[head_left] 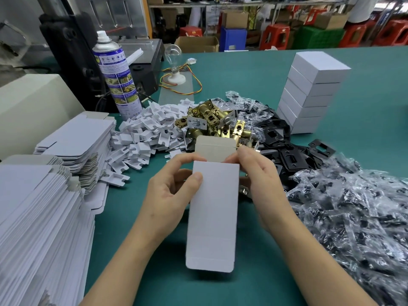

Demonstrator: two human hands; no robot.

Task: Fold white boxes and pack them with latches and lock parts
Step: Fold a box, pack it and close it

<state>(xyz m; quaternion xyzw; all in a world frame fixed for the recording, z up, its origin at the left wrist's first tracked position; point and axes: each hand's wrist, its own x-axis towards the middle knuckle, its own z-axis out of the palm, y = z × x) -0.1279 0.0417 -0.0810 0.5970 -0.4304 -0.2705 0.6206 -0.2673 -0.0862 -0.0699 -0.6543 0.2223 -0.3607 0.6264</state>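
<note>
**Packing station, head view.** The green table (276, 69) carries all the work materials.

- A heap of clear plastic bags (357, 208) holding dark small parts lies along the right edge and runs towards the near right corner.
- Two stacks of flat white box blanks (35, 208) occupy the left edge. The nearer stack is the taller, and the farther one (77, 140) lies just behind it.
- A column of folded white boxes (313, 91) stands towards the far right, well apart from the hands.
- A pile of white card inserts (145, 133) spreads from the farther blank stack towards the table's middle.
- Black strike plates (287, 153) lie between the inserts and the bag heap.
- A mound of brass-coloured latches (212, 120) sits against the far side of the plates.

The white box (212, 213) is held above the table's near middle, just in front of the latches. Its long face is turned to the camera, its upper flap (215, 149) is open and raised, and its lower flap is unfolded.

A spray can (114, 74) stands upright near the far left.

The left hand (170, 191) grasps the box's left edge, with the thumb on the front face and the fingers curled behind. The right hand (256, 173) grasps the upper right edge, its fingertips at the base of the open flap.

A bare light bulb (174, 56) in a white socket stands beyond the inserts, with coloured wires looped beside it.
</note>
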